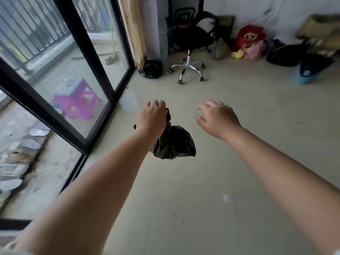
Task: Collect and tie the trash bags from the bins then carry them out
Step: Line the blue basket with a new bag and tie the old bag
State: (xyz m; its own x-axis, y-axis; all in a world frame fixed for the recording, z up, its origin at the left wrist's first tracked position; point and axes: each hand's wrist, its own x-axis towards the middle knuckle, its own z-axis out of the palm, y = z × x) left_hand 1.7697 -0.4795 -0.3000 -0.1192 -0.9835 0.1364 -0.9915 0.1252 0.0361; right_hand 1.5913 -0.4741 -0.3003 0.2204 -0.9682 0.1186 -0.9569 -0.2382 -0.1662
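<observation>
The pale floor (239, 126) spreads ahead of me, with the glass sliding door (60, 85) along its left edge. A black office chair (189, 43) stands at the far edge, a second black bag (151, 69) on the floor beside it. My left hand (151, 116) clenches the neck of a small black trash bag (173, 142), which hangs above the floor. My right hand (217, 118) is loose, holding nothing.

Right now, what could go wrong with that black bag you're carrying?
Only the left hand grips the small black plastic trash bag by its bunched neck; it could slip and spill on the pale floor. The right hand holds nothing. The black swivel office chair ahead could trip you.
</observation>
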